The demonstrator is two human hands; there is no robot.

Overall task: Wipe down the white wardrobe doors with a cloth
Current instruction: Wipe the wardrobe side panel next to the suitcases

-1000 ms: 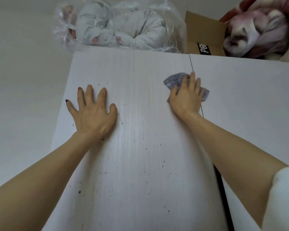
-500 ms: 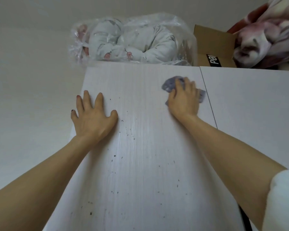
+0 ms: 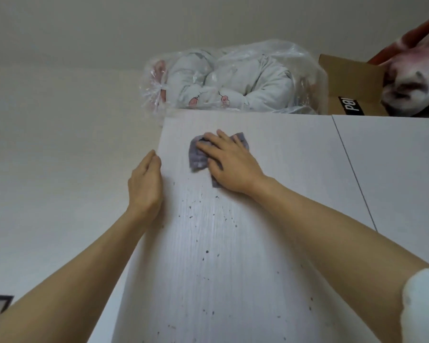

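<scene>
The left white wardrobe door (image 3: 216,256) fills the middle of the view, speckled with dark spots below my hands. My right hand (image 3: 229,164) lies flat on a small grey cloth (image 3: 197,157) and presses it against the door near its top left corner, fingers straight. My left hand (image 3: 145,184) is at the door's left edge, seen side-on, with its fingers curled round that edge. The right wardrobe door (image 3: 394,169) is beyond a thin dark gap.
On top of the wardrobe sit a clear plastic bag of white clothes (image 3: 233,80), a cardboard box (image 3: 349,87) and a pink and white blanket (image 3: 416,70). A plain wall (image 3: 60,169) runs along the left side.
My right hand has slid the cloth leftwards from the gap between the doors to the top left area. My left hand has left the door face and taken hold of its left edge.
</scene>
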